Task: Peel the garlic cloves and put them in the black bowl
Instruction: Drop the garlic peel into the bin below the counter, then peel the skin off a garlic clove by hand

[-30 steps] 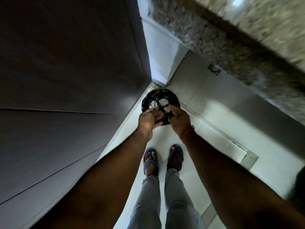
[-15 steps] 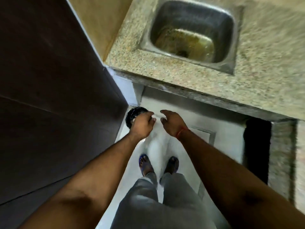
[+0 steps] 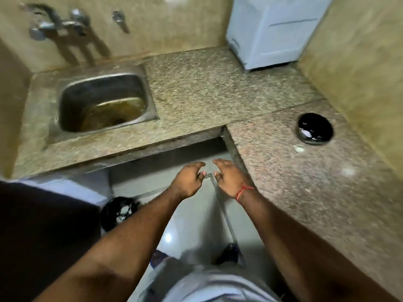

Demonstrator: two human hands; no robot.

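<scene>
Left hand and right hand side by side at centre, fingers loosely spread, holding nothing, black bowl on the counter at two o'clock, pale clove just beside it, bin at eight o'clock

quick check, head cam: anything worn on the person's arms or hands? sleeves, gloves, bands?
Both forearms are bare as far as the frame shows: no sleeves and no gloves. The right hand has a thin red-orange thread band tied round its wrist. The left hand and its wrist carry nothing: no band and no watch. No rings are visible on either hand, though the picture is slightly blurred.
</scene>
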